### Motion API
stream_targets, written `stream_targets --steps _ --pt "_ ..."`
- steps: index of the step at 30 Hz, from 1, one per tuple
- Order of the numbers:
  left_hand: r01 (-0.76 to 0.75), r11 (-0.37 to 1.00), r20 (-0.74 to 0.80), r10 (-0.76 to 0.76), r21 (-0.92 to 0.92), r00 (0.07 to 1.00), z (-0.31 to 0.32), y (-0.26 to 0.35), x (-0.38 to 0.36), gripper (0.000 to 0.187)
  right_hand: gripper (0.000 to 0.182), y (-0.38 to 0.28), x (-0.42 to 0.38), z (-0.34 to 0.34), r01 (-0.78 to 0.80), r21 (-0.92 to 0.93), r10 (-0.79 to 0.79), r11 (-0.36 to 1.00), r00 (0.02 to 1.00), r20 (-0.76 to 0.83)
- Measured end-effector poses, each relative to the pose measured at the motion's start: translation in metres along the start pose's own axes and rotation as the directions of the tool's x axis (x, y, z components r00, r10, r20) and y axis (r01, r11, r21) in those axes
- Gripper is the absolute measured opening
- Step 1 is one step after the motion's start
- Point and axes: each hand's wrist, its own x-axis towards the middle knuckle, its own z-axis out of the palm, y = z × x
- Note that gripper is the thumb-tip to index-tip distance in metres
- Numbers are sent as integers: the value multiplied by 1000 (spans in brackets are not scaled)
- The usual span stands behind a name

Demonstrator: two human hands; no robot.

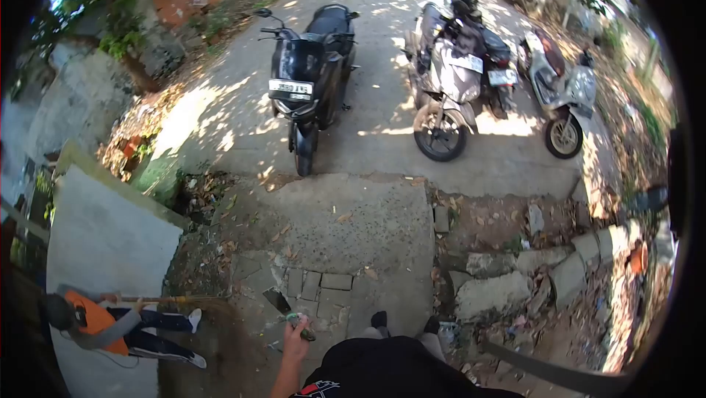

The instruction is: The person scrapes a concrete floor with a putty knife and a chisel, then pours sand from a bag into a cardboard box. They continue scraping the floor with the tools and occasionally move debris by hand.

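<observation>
My left hand (pixel 296 335) is closed around the greenish handle of a flat-bladed hand tool (pixel 277 300). Its dark, roughly rectangular blade points up and left, above the paving; the exact kind of tool is too small to tell. Just beyond the blade, several grey paving bricks (pixel 335 281) lie set in the ground. My right hand does not show in the picture. My dark shoes (pixel 379 319) stand on the concrete, just past my black shirt (pixel 382 370).
At left, a person in an orange vest (pixel 95 321) holds a long broom (pixel 173 299). Ahead stand a black scooter (pixel 315 56), a grey motorcycle (pixel 452 78) and a pale scooter (pixel 562 82). Broken concrete slabs (pixel 493 296) lie at right. A pale wall (pixel 110 229) rises at left.
</observation>
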Motion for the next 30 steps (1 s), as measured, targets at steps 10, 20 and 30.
stream_targets --steps 10,20,30 --pt "-489 549 724 -381 678 575 272 37 136 34 29 47 -233 118 -375 816 650 441 760 -2" --pt "-251 810 843 -536 530 48 337 -31 -16 37 32 14 -287 184 -461 860 654 219 724 221" --pt "-45 621 623 -778 782 83 118 -138 -162 39 34 100 -421 250 -460 886 648 58 693 318"
